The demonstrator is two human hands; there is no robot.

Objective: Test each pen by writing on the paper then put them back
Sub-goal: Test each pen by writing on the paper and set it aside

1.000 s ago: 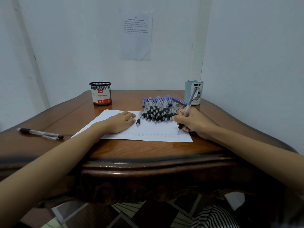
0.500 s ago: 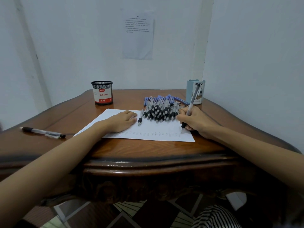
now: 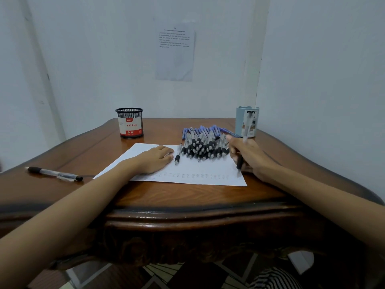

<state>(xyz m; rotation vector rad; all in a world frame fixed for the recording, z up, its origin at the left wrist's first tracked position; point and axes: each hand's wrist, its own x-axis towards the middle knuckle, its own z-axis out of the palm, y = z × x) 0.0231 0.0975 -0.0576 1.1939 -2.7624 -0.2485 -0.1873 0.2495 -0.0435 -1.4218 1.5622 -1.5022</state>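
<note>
Mesh cup (image 3: 129,123) reads "Ball Pens"; blue cup (image 3: 240,121) "DIY".

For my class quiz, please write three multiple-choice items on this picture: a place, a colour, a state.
1. The lone pen on the table lies: A) left of the paper; B) right of it; C) on it.
2. The cup behind the right hand is: A) red; B) pale blue; C) yellow.
3. The left hand: A) grips a pen; B) rests flat on the paper; C) hangs in the air.
Answers: 1 A, it lies beyond the sheet's left corner. 2 B, its wall is pale blue. 3 B, its fingers lie on the sheet, holding nothing.
</note>
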